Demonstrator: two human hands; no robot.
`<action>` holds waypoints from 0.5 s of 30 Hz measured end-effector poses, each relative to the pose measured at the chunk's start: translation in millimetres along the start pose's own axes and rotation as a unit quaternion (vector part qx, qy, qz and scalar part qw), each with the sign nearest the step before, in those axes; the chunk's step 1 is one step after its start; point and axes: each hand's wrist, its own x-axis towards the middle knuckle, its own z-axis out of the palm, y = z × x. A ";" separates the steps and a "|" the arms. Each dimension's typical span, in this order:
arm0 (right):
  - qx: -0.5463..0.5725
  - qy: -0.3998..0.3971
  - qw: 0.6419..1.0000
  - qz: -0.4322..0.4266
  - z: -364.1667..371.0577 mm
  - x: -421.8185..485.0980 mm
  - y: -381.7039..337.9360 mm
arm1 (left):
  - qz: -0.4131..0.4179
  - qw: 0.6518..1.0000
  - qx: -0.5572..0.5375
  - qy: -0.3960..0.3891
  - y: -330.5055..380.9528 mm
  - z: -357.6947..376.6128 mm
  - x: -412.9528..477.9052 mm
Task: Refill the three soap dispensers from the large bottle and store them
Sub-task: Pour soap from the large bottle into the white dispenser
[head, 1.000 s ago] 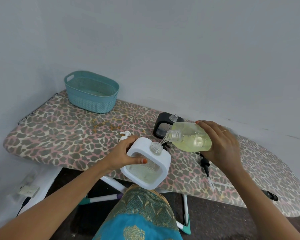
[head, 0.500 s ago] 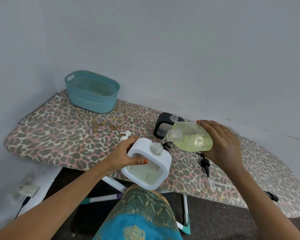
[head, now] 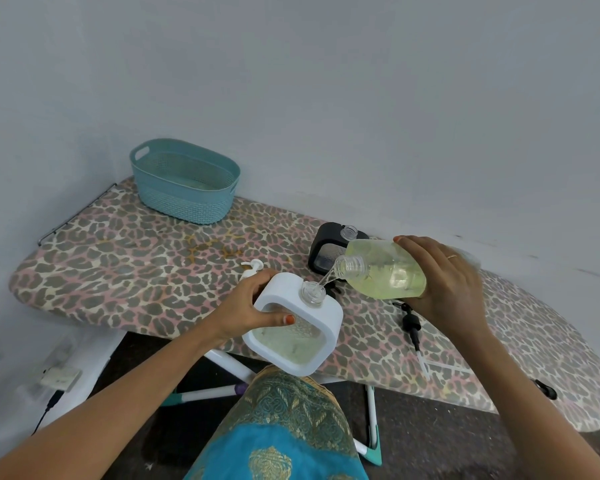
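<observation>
My left hand (head: 246, 308) grips a white square soap dispenser (head: 321, 327) by its left side, holding it tilted at the near edge of the ironing board. My right hand (head: 445, 280) holds the large clear bottle (head: 383, 270) of pale yellow soap tipped on its side. A thin stream runs from the bottle's mouth into the dispenser's open neck (head: 312, 292). Behind stands a black dispenser (head: 326, 249) with its neck open. A white pump head (head: 253, 266) lies behind my left hand, and a black pump (head: 411, 325) lies on the board to the right.
A teal plastic basket (head: 184, 181) stands at the board's far left by the wall. The leopard-print ironing board (head: 125, 268) runs from left to right against the wall. A power strip (head: 61, 377) lies on the floor at the left. My lap is below the dispenser.
Both hands hold nearly the same pose while the soap keeps running; the bottle and dispenser have shifted very slightly to the right.
</observation>
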 end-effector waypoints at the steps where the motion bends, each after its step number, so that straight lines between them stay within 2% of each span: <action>1: 0.000 0.002 1.000 -0.001 -0.3 -0.1 -0.2 | -0.001 1.000 0.000 0.001 -0.7 -0.1 -0.1; 15: -0.002 0.003 1.000 -0.001 0.0 -0.5 0.3 | -0.005 1.000 -0.002 0.003 2.7 0.2 -1.4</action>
